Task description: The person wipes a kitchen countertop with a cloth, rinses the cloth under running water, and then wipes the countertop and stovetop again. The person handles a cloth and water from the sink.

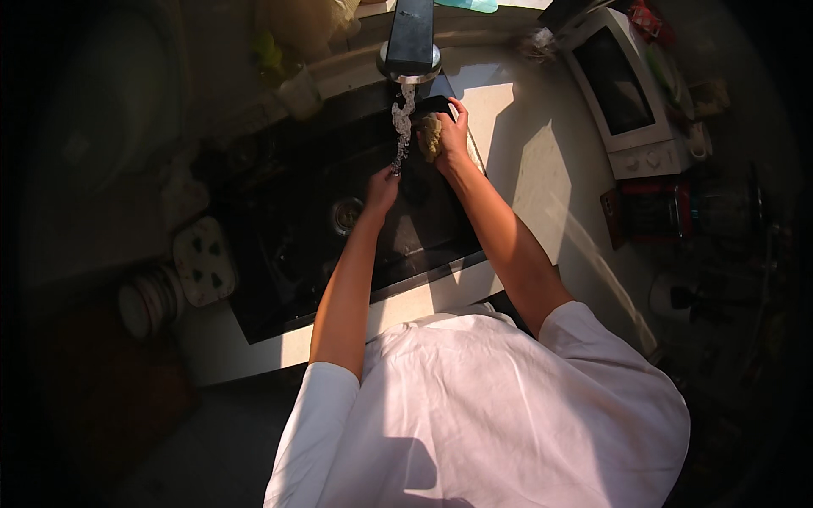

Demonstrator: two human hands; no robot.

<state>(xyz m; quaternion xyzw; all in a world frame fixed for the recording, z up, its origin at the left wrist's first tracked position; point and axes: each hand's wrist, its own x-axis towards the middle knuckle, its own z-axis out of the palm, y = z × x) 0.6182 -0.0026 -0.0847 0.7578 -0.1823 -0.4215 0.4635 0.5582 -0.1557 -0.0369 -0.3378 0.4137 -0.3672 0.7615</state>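
Note:
My right hand [452, 134] is closed around a crumpled yellowish-brown cloth or sponge [431, 136] near the right side of a black sink [298, 254]. Its index finger points up, away from the cloth. Water [403, 120] pours from a black faucet with a metal collar [410, 41]. The lower end of the stream meets the fingertips of my left hand [382, 190]. That hand is seen from its back, so whether its fingers hold anything is hidden. Below and left of it lies the round metal drain [347, 216].
A white microwave oven [616, 82] stands on the pale countertop [540, 171] at right, with a red-and-black appliance [654, 208] nearer me. A white tray with dark openings [204, 260] and several stacked bowls [149, 301] are left of the sink. A cup-like container [298, 92] stands behind it.

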